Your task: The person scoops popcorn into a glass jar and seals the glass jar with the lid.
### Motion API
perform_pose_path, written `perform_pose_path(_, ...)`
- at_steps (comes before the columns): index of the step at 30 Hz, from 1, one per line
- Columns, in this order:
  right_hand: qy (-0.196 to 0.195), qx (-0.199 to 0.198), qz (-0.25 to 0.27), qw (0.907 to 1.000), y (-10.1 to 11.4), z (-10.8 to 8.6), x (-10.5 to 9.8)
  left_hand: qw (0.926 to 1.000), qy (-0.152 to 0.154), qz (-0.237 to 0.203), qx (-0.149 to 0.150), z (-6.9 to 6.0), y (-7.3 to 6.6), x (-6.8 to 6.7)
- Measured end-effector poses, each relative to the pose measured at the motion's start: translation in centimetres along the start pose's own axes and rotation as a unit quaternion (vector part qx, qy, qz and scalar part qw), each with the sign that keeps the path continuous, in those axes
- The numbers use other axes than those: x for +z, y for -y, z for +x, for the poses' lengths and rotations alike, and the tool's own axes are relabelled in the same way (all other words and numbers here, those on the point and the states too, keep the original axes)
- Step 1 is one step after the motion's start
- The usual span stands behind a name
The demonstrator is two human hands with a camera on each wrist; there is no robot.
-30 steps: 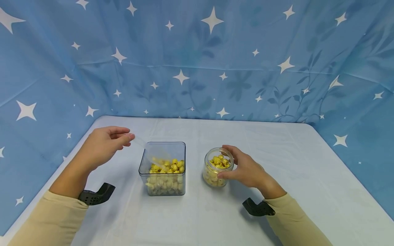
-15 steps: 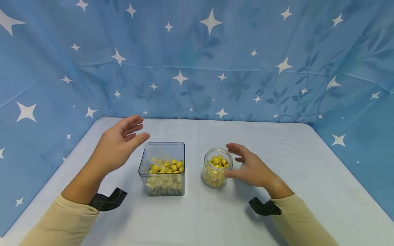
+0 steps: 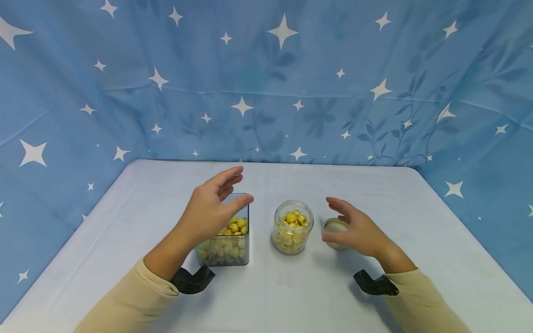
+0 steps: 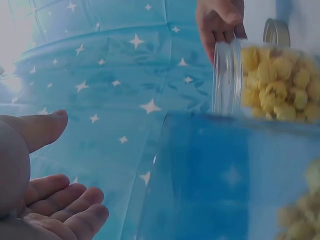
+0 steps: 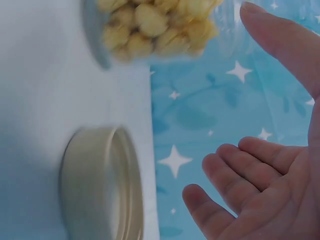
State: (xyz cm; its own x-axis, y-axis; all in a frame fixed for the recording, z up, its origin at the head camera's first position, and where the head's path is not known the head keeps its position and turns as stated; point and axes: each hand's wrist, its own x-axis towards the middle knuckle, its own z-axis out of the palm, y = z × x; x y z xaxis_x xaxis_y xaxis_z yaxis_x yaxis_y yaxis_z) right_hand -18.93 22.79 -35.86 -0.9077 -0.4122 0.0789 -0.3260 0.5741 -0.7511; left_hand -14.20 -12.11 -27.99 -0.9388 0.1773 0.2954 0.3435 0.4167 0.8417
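A glass jar (image 3: 283, 240) of yellow popcorn (image 3: 294, 218) stands upright, without a lid, mid-table. To its left is a clear square box (image 3: 240, 237), partly filled with the same popcorn. My left hand (image 3: 208, 210) hovers over this box with fingers spread, holding nothing and hiding much of its opening. Right of the jar lies a round beige-rimmed lid (image 3: 334, 225), hollow side up. My right hand (image 3: 362, 229) is above it, thumb and fingers apart. In the right wrist view a gap shows between the hand and the lid (image 5: 90, 175).
A white cloth (image 3: 270, 296) covers the table. Behind it hangs a blue curtain (image 3: 258, 129) with white stars. Each wrist wears a black mount (image 3: 193, 280).
My left hand let go of a clear, thin-handled utensil in the box and moved right, over the box. My right hand released the jar and shifted right to the lid.
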Motion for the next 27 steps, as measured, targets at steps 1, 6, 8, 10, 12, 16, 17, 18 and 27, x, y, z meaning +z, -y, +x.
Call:
perform_pose_path(1,-0.001,0.002,-0.005,1.0000,-0.2,-0.2,-0.1,1.0000,0.004,-0.006,-0.004,0.0,-0.1,0.4)
perform_pose_path(6,-0.011,0.021,-0.031,0.9992,-1.2,-1.1,-0.5,0.9994,0.018,-0.026,-0.010,0.1,-0.7,2.0)
perform_pose_path(8,-0.014,0.034,-0.039,0.9986,-1.6,-1.3,-0.6,0.9995,0.021,-0.024,0.001,0.0,-0.9,2.8)
perform_pose_path(10,-0.016,0.045,-0.043,0.9979,-1.9,-1.5,-0.7,0.9993,0.025,-0.025,0.014,-0.2,-1.1,3.6)
perform_pose_path(12,-0.015,0.053,-0.048,0.9973,-2.2,-1.5,-0.7,0.9988,0.031,-0.027,0.028,-0.5,-1.3,4.5)
perform_pose_path(16,-0.008,0.057,-0.043,0.9974,-2.8,-1.5,-0.6,0.9979,0.040,-0.041,0.031,-1.1,-1.5,6.3)
perform_pose_path(17,-0.006,0.054,-0.042,0.9977,-2.9,-1.4,-0.6,0.9977,0.041,-0.045,0.028,-1.2,-1.5,6.7)
perform_pose_path(18,-0.004,0.053,-0.041,0.9978,-3.0,-1.4,-0.6,0.9976,0.042,-0.049,0.024,-1.3,-1.5,7.1)
perform_pose_path(27,0.010,0.063,-0.078,0.9949,-3.7,-1.1,-0.2,0.9958,0.022,-0.089,0.000,-1.2,0.0,10.5)
